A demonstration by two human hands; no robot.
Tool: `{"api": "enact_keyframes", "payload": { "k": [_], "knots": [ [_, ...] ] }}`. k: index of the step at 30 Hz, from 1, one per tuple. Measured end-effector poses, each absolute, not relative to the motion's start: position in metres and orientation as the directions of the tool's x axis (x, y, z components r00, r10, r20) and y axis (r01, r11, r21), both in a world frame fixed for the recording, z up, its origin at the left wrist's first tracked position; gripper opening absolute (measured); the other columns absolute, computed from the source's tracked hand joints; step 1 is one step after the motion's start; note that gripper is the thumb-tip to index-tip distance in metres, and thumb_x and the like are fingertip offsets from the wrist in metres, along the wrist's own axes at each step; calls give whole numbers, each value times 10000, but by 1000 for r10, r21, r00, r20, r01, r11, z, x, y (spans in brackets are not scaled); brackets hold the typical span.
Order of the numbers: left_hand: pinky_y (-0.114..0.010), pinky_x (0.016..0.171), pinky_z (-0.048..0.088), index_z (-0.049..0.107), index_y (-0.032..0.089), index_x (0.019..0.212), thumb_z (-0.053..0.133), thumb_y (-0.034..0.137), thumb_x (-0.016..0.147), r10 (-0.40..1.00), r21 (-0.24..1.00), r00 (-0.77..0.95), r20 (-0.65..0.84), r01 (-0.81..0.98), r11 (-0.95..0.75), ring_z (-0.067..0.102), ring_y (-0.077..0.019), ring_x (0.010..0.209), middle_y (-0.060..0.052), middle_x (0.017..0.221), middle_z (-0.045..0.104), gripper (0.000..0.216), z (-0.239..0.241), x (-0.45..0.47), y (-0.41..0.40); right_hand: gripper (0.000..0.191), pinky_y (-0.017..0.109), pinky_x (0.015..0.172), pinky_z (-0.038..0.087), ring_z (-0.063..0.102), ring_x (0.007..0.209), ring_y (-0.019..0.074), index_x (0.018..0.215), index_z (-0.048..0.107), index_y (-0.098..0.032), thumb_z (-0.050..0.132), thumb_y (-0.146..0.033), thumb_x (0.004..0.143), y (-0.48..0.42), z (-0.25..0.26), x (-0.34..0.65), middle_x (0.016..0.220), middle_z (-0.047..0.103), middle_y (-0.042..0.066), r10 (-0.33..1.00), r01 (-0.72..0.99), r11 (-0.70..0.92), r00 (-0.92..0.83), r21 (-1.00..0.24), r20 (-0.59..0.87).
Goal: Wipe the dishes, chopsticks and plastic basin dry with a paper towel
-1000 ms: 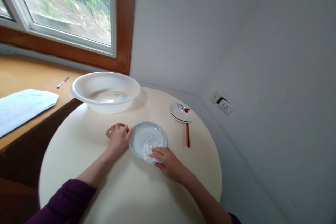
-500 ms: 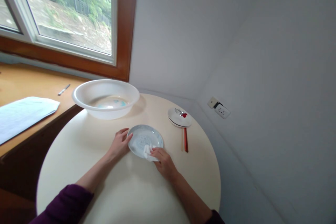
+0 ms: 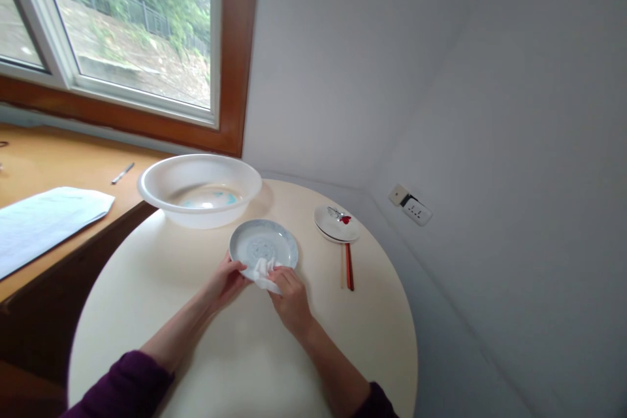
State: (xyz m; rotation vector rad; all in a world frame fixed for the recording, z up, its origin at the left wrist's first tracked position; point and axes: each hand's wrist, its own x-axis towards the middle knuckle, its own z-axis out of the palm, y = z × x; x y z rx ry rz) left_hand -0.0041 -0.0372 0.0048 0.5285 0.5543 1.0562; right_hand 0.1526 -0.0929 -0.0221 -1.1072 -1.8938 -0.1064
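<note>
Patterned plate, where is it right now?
In the head view, the patterned plate is below and left of center, on the near side of the plastic basin, its near-left rim in the left hand.

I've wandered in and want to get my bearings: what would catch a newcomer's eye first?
Probably the large whitish basin, at the far left of the round table. Nearer, the left hand grips a patterned plate by its edge, and the right hand holds a white wipe against the plate's near side. Farther right, a red spot stands out on stacked white plates.
</note>
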Motion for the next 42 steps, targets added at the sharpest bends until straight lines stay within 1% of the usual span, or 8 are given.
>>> {"api": "enact_keyframes", "payload": {
  "k": [5, 11, 19, 22, 26, 33, 36, 42],
  "knots": [
    [-275, 540, 533, 609, 59, 837, 471, 19, 557, 889, 619, 365, -275, -641, 454, 631, -196, 565, -79, 608, 669, 314, 8, -17, -26, 76, 365, 854, 493, 565, 928, 194, 896, 562, -214, 570, -208, 821, -99, -15, 165, 904, 621, 74, 581, 665, 697, -303, -269, 755],
    [-394, 804, 514, 561, 0, 1093, 492, 51, 581, 747, 552, 604, -278, -536, 639, 659, -307, 877, -145, 811, 723, 519, 3, -29, -23, 320, 399, 811, 513, 547, 941, 229, 891, 496, -212, 686, -397, 714, -106, -8, 192, 947, 562, 105, 576, 683, 697, -353, -217, 738],
    [-426, 956, 420, 352, 5, 1314, 501, 130, 725, 685, 510, 717, -130, -544, 666, 567, -309, 1092, -163, 1011, 693, 620, -3, -23, -23, 273, 414, 742, 521, 531, 879, 230, 825, 475, -224, 660, -405, 736, -105, -12, 194, 874, 520, 80, 608, 727, 636, -267, -258, 748],
    [-407, 933, 446, 342, 36, 1328, 527, 138, 729, 740, 498, 667, -83, -616, 611, 586, -294, 1064, -157, 1040, 684, 635, -1, -15, -28, 230, 399, 758, 514, 526, 868, 216, 794, 499, -209, 641, -387, 762, -101, -16, 182, 851, 525, 74, 623, 741, 600, -198, -300, 756],
    [-300, 741, 536, 434, 101, 1278, 572, 17, 661, 891, 604, 438, -121, -680, 416, 673, -224, 808, -86, 894, 717, 638, 6, 2, -39, 161, 388, 788, 487, 515, 880, 216, 759, 534, -204, 587, -346, 815, -92, -20, 156, 813, 544, 68, 644, 790, 513, -95, -336, 759],
    [-221, 535, 527, 628, 82, 893, 537, -25, 616, 935, 645, 196, -296, -681, 347, 634, -161, 530, -36, 613, 682, 311, 13, 3, -39, 95, 465, 902, 407, 517, 902, 236, 800, 547, -215, 555, -306, 824, -81, -23, 126, 826, 586, 61, 688, 813, 493, -144, -311, 711],
    [-242, 542, 542, 626, 90, 812, 511, 12, 611, 930, 641, 139, -339, -690, 337, 650, -186, 572, -49, 616, 685, 245, 14, -5, -33, 30, 433, 891, 426, 546, 871, 205, 801, 532, -221, 559, -220, 813, -82, -23, 137, 831, 601, 45, 666, 743, 584, -208, -327, 716],
    [-425, 720, 563, 637, 96, 840, 508, 127, 613, 860, 581, 267, -434, -647, 494, 668, -324, 820, -102, 663, 702, 263, 14, -17, -28, 207, 344, 719, 501, 557, 810, 198, 751, 495, -222, 690, -252, 689, -90, -9, 173, 808, 593, 51, 595, 639, 700, -273, -320, 756]
  ]
}}
